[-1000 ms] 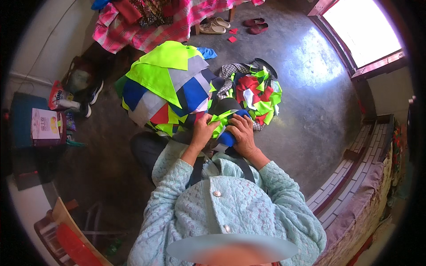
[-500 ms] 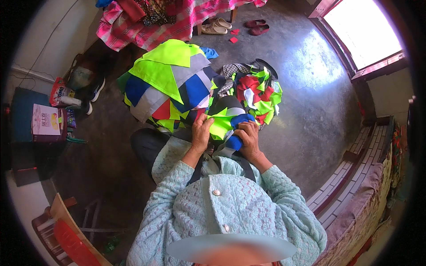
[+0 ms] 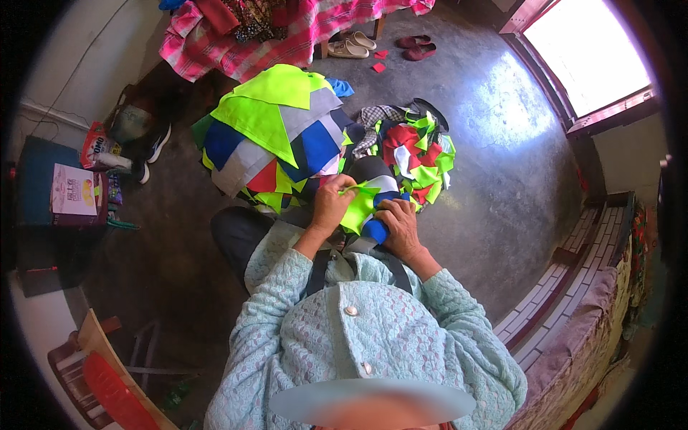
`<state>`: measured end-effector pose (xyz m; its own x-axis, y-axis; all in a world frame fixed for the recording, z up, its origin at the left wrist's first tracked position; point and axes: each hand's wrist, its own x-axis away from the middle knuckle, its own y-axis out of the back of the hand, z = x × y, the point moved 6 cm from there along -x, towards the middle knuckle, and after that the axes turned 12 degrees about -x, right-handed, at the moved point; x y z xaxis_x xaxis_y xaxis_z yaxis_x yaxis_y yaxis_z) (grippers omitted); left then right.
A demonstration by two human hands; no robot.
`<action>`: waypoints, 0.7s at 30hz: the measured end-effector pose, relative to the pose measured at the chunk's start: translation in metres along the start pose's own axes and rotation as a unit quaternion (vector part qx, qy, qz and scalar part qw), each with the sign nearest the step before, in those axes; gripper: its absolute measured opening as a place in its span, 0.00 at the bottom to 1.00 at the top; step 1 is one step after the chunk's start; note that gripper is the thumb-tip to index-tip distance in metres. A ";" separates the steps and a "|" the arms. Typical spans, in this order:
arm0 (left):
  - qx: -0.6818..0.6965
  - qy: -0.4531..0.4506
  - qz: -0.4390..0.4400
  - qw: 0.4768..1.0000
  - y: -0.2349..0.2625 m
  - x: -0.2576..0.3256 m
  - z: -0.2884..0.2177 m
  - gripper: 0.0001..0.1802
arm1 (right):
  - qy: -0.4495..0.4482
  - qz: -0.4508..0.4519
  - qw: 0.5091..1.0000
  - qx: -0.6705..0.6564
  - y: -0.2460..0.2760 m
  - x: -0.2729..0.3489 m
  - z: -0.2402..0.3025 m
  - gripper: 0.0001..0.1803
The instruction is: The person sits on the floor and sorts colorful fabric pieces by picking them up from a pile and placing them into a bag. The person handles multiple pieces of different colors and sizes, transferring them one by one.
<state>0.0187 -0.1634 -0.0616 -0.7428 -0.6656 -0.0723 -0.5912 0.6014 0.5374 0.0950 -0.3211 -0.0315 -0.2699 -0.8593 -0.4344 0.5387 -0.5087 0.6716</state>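
Both grips closed: left hand (image 3: 331, 206) pinches neon-green fabric piece (image 3: 358, 208); right hand (image 3: 398, 228) clamps same piece's lower edge.

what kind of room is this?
Probably a room in a home used for sewing: polished concrete floor, sandals beside a plaid-covered bed, and a patchwork of coloured fabric pieces by the hands.

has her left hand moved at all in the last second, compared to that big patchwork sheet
No. The left hand stays gripping the neon yellow-green fabric piece just below the patchwork sheet, beside the right hand.
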 end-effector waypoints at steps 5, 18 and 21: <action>0.193 0.096 -0.061 0.975 0.004 0.008 0.020 0.06 | -0.002 -0.052 0.998 -0.019 0.004 0.007 -0.005 0.17; 0.455 0.161 -0.082 0.872 0.008 0.015 0.028 0.08 | -0.010 -0.099 0.992 -0.079 0.008 0.009 -0.011 0.14; 0.473 0.183 -0.075 0.859 0.002 0.017 0.037 0.09 | -0.021 -0.129 0.983 -0.128 0.006 0.018 -0.019 0.12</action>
<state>-0.0064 -0.1570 -0.0927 -0.5899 -0.7574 0.2801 -0.7907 0.4713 -0.3907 0.1091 -0.3385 -0.0465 -0.4546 -0.7073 -0.5413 0.6289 -0.6853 0.3673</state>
